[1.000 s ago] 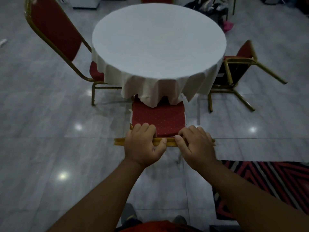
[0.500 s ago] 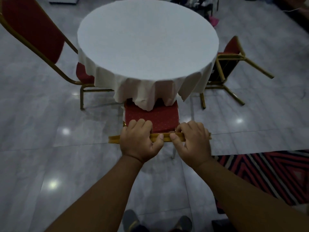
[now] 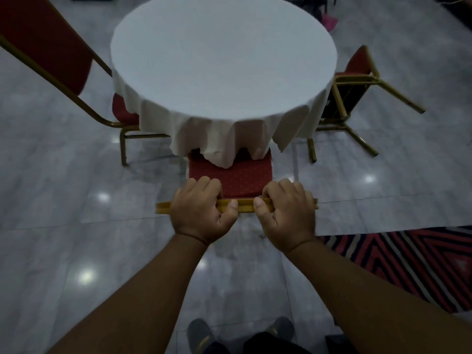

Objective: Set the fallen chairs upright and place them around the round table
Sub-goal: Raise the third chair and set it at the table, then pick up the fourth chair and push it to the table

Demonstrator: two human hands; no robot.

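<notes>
A round table (image 3: 222,60) under a white cloth fills the upper middle of the head view. Directly before me stands an upright chair with a red seat (image 3: 237,178), its front tucked under the cloth's hem. My left hand (image 3: 201,209) and my right hand (image 3: 286,210) both grip the gold top rail of this chair's back, side by side. Another red chair (image 3: 46,47) stands upright at the table's left. On the right a third chair (image 3: 355,83) lies tipped over, its gold legs sticking out sideways.
The floor is glossy grey marble with light reflections. A red, black and white striped rug (image 3: 408,261) lies at the lower right. My feet in grey shoes (image 3: 201,333) show at the bottom edge. Dark clutter and a pink item (image 3: 329,20) sit beyond the table.
The chair I hold has slid further under the tablecloth, so less of the red seat shows. My hands stay on the rail, slightly wider apart.
</notes>
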